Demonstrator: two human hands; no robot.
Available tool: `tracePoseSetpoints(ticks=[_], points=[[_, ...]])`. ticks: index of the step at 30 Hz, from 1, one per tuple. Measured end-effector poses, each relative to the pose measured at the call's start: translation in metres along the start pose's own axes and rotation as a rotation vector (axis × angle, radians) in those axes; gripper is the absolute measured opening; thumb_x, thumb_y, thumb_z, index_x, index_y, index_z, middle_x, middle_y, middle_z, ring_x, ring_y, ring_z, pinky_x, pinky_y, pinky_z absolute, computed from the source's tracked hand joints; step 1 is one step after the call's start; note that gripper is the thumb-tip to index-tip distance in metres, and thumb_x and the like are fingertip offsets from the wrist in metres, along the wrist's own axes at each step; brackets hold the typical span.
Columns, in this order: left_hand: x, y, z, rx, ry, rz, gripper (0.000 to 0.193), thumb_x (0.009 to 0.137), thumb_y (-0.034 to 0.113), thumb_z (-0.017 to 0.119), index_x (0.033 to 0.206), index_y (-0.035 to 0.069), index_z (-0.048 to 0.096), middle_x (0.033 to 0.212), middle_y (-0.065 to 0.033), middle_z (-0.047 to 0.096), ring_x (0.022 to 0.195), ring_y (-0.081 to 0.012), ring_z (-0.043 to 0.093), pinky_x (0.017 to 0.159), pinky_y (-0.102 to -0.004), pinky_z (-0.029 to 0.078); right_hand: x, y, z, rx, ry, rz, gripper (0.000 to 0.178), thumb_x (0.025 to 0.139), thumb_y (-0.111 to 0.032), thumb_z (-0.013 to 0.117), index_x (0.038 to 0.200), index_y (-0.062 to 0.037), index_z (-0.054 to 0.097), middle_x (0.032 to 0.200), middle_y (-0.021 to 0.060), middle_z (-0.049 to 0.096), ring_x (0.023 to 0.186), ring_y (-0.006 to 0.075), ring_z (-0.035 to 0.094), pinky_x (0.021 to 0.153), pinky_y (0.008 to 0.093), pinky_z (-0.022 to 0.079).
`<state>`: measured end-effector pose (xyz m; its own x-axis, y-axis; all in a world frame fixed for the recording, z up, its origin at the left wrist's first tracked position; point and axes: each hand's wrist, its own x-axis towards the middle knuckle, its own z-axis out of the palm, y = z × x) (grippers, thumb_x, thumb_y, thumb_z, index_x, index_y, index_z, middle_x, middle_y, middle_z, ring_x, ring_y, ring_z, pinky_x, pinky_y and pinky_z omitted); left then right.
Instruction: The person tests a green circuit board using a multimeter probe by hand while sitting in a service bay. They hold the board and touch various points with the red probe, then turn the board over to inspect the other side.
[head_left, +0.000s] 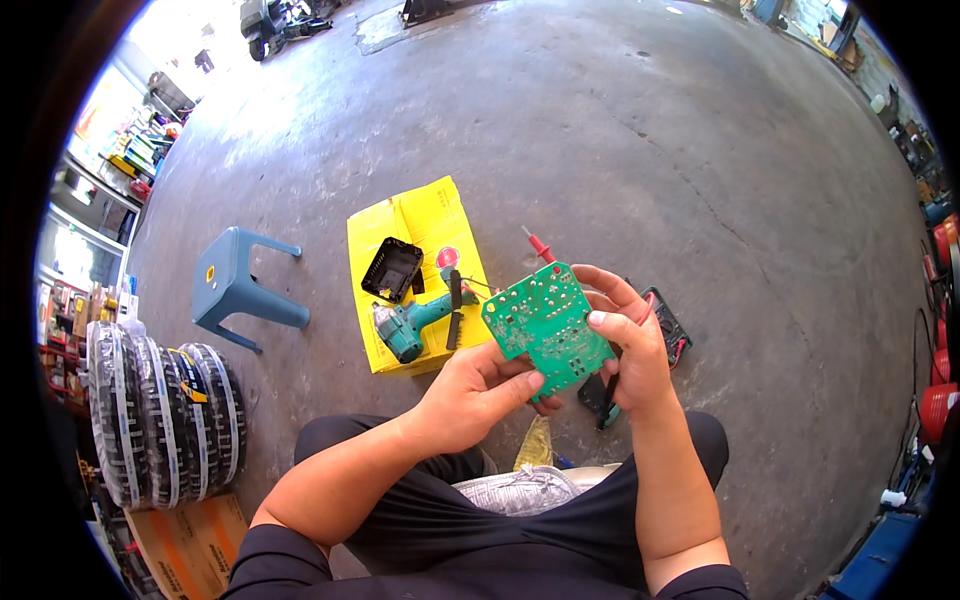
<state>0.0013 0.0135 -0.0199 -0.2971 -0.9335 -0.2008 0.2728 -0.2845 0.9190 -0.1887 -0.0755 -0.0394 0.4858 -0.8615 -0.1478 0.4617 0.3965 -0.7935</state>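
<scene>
A green circuit board (545,325), its soldered side facing up, is held over my lap between both hands. My left hand (470,395) is closed on its lower left edge, thumb on top. My right hand (635,345) grips the right edge, thumb on the face and fingers behind. A red test probe (541,248) sticks out past the board's top edge; the board hides its lower part. Partly behind my right hand lies a dark multimeter (672,325) with a red lead. Below the board, a black and green object (600,398) is mostly hidden.
A yellow box (405,215) ahead bears a green cordless power tool (405,330), a black plastic housing (392,268) and a black strip-like part (455,310). Left stand a blue stool (235,280), wrapped tyres (165,415) and a cardboard box (190,550). Red coiled hoses (938,405) line the right side.
</scene>
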Motion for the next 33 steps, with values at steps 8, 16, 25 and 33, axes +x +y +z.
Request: tracePoseSetpoints(ticks=[8, 16, 25, 33], points=[[0.008, -0.003, -0.005, 0.015, 0.141, 0.113, 0.033, 0.1, 0.008, 0.06, 0.13, -0.002, 0.055, 0.119, -0.0088, 0.067, 0.104, -0.0138, 0.064, 0.089, -0.0322, 0.054, -0.002, 0.002, -0.001, 0.099, -0.011, -0.113, 0.056, 0.083, -0.004, 0.061, 0.137, 0.0024, 0.05, 0.12, 0.0152, 0.067, 0.1, 0.0149, 0.067, 0.079, 0.0231, 0.053], [0.008, -0.008, -0.009, 0.033, 0.168, 0.125, 0.028, 0.099, 0.008, 0.062, 0.125, -0.002, 0.059, 0.112, -0.0072, 0.069, 0.099, -0.0108, 0.063, 0.087, -0.0282, 0.051, -0.003, 0.001, -0.001, 0.079, 0.006, -0.125, 0.056, 0.084, -0.004, 0.061, 0.138, 0.0033, 0.049, 0.12, 0.0157, 0.067, 0.102, 0.0163, 0.066, 0.081, 0.0246, 0.053], [0.007, -0.003, -0.01, 0.082, 0.239, 0.128, 0.037, 0.099, 0.008, 0.062, 0.133, -0.001, 0.051, 0.112, -0.0085, 0.068, 0.105, -0.013, 0.063, 0.093, -0.0298, 0.05, -0.001, 0.004, -0.001, 0.097, 0.003, -0.144, 0.052, 0.086, -0.003, 0.06, 0.137, 0.0033, 0.048, 0.119, 0.0153, 0.067, 0.099, 0.015, 0.067, 0.076, 0.0242, 0.054], [0.009, -0.002, -0.004, 0.076, 0.335, 0.17, 0.075, 0.098, 0.022, 0.066, 0.152, -0.006, 0.022, 0.132, -0.021, 0.056, 0.121, -0.023, 0.057, 0.101, -0.0345, 0.047, 0.0, 0.02, 0.013, -0.259, 0.156, -0.41, 0.047, 0.089, 0.0, 0.065, 0.134, 0.0013, 0.051, 0.122, 0.0114, 0.065, 0.105, 0.0136, 0.063, 0.083, 0.0235, 0.051]])
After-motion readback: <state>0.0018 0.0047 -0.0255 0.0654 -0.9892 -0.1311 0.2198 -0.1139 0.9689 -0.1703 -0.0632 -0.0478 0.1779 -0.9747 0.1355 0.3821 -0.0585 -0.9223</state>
